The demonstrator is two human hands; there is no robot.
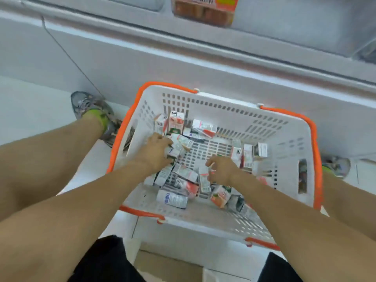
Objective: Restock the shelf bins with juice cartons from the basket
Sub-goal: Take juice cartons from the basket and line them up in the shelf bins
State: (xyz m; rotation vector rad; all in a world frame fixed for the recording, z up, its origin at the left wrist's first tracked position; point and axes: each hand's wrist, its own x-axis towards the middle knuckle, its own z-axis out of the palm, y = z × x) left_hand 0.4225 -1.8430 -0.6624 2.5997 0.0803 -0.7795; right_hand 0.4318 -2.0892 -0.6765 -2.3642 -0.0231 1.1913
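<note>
A white plastic basket [280,139] with an orange rim stands on the floor between my legs. Several small juice cartons lie scattered on its bottom, some upright like the one with red fruit print [176,123], others flat like the orange one [220,197]. My left hand [157,152] is down inside the basket, fingers curled round a white carton [173,152] at the left. My right hand [220,169] hovers low over the cartons in the middle, fingers loosely bent, and I cannot make out anything held in it.
A white freezer or shelf base [183,58] runs across the back, right behind the basket. An orange-labelled package [203,9] sits above it. My left shoe [91,110] stands beside the basket's left side; my right shoe [335,165] shows at its right.
</note>
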